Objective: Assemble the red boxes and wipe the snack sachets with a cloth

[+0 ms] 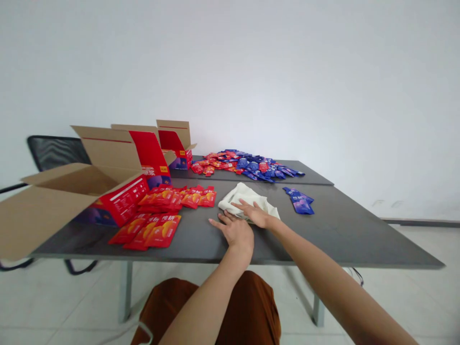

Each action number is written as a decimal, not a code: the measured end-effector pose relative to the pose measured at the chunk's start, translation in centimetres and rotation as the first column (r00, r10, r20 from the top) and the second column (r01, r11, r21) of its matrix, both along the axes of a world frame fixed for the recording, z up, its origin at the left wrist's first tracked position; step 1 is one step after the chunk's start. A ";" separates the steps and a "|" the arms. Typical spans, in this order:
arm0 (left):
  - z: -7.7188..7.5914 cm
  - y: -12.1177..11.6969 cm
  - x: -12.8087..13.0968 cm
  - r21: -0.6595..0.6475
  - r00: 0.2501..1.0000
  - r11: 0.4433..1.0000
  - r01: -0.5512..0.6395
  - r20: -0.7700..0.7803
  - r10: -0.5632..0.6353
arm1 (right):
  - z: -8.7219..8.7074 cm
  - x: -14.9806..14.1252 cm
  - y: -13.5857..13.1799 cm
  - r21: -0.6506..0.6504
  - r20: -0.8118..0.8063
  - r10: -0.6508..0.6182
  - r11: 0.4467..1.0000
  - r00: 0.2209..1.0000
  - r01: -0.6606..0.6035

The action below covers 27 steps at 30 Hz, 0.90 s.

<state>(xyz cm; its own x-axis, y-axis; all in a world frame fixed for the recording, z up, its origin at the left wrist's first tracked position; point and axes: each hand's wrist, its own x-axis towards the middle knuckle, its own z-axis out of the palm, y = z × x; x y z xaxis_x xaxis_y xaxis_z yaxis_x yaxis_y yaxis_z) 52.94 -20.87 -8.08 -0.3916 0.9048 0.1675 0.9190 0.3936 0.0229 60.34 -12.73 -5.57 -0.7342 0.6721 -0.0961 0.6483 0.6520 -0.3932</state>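
Observation:
A crumpled white cloth (244, 194) lies on the dark grey table (334, 225) in front of me. My right hand (253, 213) rests on top of it with the fingers stretched out. At its near edge my left hand (233, 229) lies with fingers spread, the fingertips by the cloth. Left of my hands are red pouches (163, 231), some fanned out near the table edge and others in a loose stack (161, 197) behind. Blue pouches (301, 200) lie to the right of the cloth.
An open cardboard box (122, 201) stands at the left, its flaps reaching over the table edge. More open boxes (179, 158) stand behind it. A mixed heap of red and blue pouches (247, 163) covers part of the far table. A black mesh chair (59, 152) is at the left.

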 end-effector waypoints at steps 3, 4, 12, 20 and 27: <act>0.0 0.0 0.0 -0.002 1.000 1.000 0.019 0.005 -0.019 | -0.1 -0.5 1.2 0.006 -0.011 -0.105 0.994 0.994 0.105; 0.1 -0.1 0.0 0.001 1.000 1.000 0.010 0.003 -0.010 | -0.2 -0.7 1.4 0.017 -0.018 -0.114 0.993 0.993 0.114; 0.3 0.1 0.3 -0.024 0.995 1.000 0.015 -0.097 -0.017 | 0.1 -0.1 1.5 -0.107 -0.091 0.099 0.988 0.991 -0.109; 0.2 0.3 0.4 -0.052 0.999 0.998 -0.032 -0.026 0.030 | -0.8 -3.0 3.1 -0.026 -0.060 -0.241 0.971 0.969 0.239; 0.7 -0.6 0.1 -0.026 0.999 0.999 -0.032 0.025 0.032 | -0.6 -0.2 -0.1 0.044 0.004 -0.058 0.997 0.998 0.057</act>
